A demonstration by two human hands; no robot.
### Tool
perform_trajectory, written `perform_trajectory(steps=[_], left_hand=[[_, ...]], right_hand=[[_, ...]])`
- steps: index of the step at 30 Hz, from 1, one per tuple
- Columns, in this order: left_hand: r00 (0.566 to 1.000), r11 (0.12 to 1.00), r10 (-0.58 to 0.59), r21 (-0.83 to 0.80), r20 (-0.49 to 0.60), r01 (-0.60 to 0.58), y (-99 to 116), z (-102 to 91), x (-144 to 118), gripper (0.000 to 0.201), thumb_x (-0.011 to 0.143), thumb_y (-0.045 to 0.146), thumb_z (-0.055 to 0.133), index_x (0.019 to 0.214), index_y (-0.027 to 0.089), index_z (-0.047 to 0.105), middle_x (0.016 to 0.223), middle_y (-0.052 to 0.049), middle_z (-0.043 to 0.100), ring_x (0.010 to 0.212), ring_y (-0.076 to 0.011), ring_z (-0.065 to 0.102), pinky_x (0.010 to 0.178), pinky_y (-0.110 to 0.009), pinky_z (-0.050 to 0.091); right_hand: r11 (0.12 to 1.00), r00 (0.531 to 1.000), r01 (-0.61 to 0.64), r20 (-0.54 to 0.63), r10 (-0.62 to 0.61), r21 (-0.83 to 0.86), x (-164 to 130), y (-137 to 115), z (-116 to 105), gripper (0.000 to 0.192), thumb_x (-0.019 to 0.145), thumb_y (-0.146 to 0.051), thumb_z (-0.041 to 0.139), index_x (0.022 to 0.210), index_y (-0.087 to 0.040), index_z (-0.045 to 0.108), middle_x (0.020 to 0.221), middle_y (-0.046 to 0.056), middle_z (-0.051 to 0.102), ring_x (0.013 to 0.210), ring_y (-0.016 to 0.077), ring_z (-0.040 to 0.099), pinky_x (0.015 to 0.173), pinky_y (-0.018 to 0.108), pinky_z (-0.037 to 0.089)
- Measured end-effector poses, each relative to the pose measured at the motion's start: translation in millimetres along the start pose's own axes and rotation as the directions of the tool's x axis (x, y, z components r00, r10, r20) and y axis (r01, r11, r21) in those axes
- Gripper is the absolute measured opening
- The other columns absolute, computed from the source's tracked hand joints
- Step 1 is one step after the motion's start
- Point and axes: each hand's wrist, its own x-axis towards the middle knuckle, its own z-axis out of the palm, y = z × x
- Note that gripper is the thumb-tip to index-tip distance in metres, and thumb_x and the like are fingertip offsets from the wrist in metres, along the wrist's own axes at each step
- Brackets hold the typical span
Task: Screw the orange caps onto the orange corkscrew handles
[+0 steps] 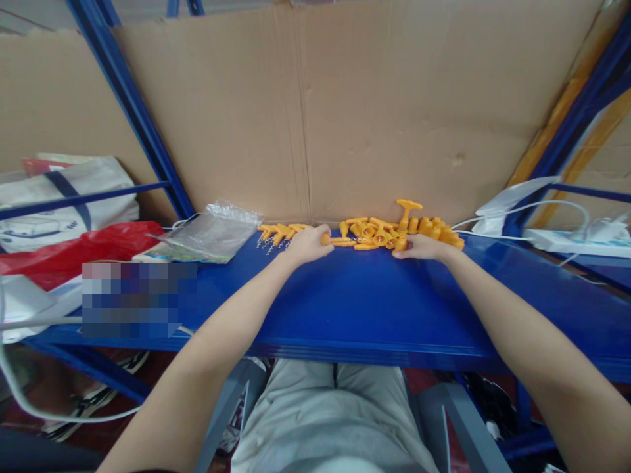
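Observation:
My left hand (311,246) is closed around the end of a yellow corkscrew (340,242), whose spiral points right, toward the pile. My right hand (419,248) is closed on a yellow sleeve (401,244) at the pile's front edge; its fingertips are partly hidden. Between my hands lies a heap of yellow corkscrew parts (371,230), handles and hollow sleeves mixed. To the left, several corkscrew handles with bare metal spirals (276,235) lie in a row. A T-shaped yellow corkscrew (408,209) stands upright behind my right hand, beside several yellow sleeves (436,230) grouped together.
Everything lies on a blue tabletop (345,302) against a cardboard panel (345,118). A clear plastic bag (211,233) and a red bag (118,240) are at left. A white power strip (576,242) with cables is at right, and blue posts (133,112) flank the table.

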Motion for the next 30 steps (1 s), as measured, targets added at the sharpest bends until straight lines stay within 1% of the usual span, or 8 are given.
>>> perform_trajectory(steps=[3, 8, 11, 15, 17, 20, 25, 30], left_hand=[[1.000, 1.000, -0.004, -0.013, -0.009, 0.004, 0, -0.3, 0, 0.033, 0.081, 0.031, 0.065, 0.112, 0.021, 0.068, 0.094, -0.006, 0.077, 0.095, -0.0272, 0.072, 0.081, -0.032, 0.053], [1.000, 0.998, -0.014, -0.064, -0.024, 0.012, 0, -0.9, 0, 0.030, 0.081, 0.027, 0.065, 0.110, 0.020, 0.068, 0.091, -0.006, 0.077, 0.090, -0.0254, 0.073, 0.079, -0.031, 0.053], [0.999, 0.994, -0.003, -0.111, -0.045, -0.002, -1, -0.1, 1, 0.030, 0.080, 0.024, 0.064, 0.109, 0.020, 0.068, 0.085, -0.004, 0.076, 0.085, -0.0239, 0.072, 0.076, -0.030, 0.052], [0.997, 0.989, 0.027, -0.143, -0.073, -0.038, -2, 1.7, 2, 0.029, 0.078, 0.024, 0.065, 0.107, 0.020, 0.069, 0.081, -0.003, 0.075, 0.081, -0.0231, 0.071, 0.073, -0.029, 0.051], [0.995, 0.987, 0.043, -0.150, -0.091, -0.056, -1, 2.3, 2, 0.029, 0.078, 0.024, 0.065, 0.106, 0.020, 0.069, 0.081, -0.003, 0.075, 0.080, -0.0227, 0.071, 0.072, -0.029, 0.050], [0.991, 0.983, 0.065, -0.161, -0.118, -0.083, 0, 2.6, 1, 0.029, 0.077, 0.024, 0.065, 0.106, 0.020, 0.069, 0.082, -0.003, 0.075, 0.078, -0.0221, 0.070, 0.070, -0.028, 0.049], [0.988, 0.982, 0.086, -0.154, -0.132, -0.106, 1, 2.8, 0, 0.030, 0.077, 0.024, 0.064, 0.107, 0.020, 0.070, 0.080, -0.003, 0.074, 0.074, -0.0208, 0.069, 0.067, -0.027, 0.047], [0.986, 0.981, 0.093, -0.156, -0.138, -0.114, -3, 5.1, 2, 0.029, 0.078, 0.026, 0.064, 0.106, 0.019, 0.069, 0.075, -0.002, 0.074, 0.070, -0.0205, 0.068, 0.065, -0.027, 0.046]], right_hand=[[0.999, 0.994, 0.000, 0.113, -0.004, 0.040, 0, -7, 3, 0.012, 0.087, -0.026, 0.069, 0.089, -0.014, 0.071, 0.092, 0.007, 0.075, 0.087, 0.0236, 0.069, 0.075, 0.028, 0.050], [0.996, 0.994, -0.016, 0.105, 0.025, -0.086, 2, -12, 3, 0.019, 0.083, -0.030, 0.071, 0.091, -0.013, 0.072, 0.091, 0.009, 0.075, 0.088, 0.0278, 0.071, 0.076, 0.033, 0.052], [0.985, 0.999, 0.001, 0.034, 0.005, -0.172, 3, -13, 1, 0.023, 0.080, -0.031, 0.073, 0.093, -0.012, 0.072, 0.091, 0.013, 0.074, 0.086, 0.0312, 0.072, 0.075, 0.036, 0.052], [0.979, 0.987, 0.144, -0.051, -0.153, -0.143, 5, -13, 1, 0.019, 0.080, -0.029, 0.072, 0.092, -0.016, 0.071, 0.090, 0.011, 0.075, 0.084, 0.0281, 0.072, 0.074, 0.035, 0.053], [0.964, 0.961, 0.247, -0.100, -0.256, -0.096, 7, -13, 3, 0.015, 0.080, -0.029, 0.072, 0.090, -0.018, 0.071, 0.091, 0.009, 0.076, 0.084, 0.0261, 0.072, 0.076, 0.035, 0.055], [0.931, 0.909, 0.362, -0.204, -0.365, -0.050, 11, -15, 9, 0.016, 0.079, -0.030, 0.073, 0.092, -0.020, 0.073, 0.098, 0.009, 0.076, 0.091, 0.0275, 0.073, 0.083, 0.038, 0.056], [0.889, 0.838, 0.457, -0.328, -0.436, -0.013, 13, -19, 14, 0.023, 0.080, -0.031, 0.074, 0.100, -0.018, 0.074, 0.104, 0.012, 0.076, 0.097, 0.0293, 0.073, 0.087, 0.041, 0.057], [0.880, 0.824, 0.476, -0.351, -0.444, 0.003, 14, -15, 14, 0.023, 0.081, -0.030, 0.073, 0.101, -0.019, 0.074, 0.104, 0.012, 0.076, 0.099, 0.0295, 0.072, 0.088, 0.043, 0.057]])
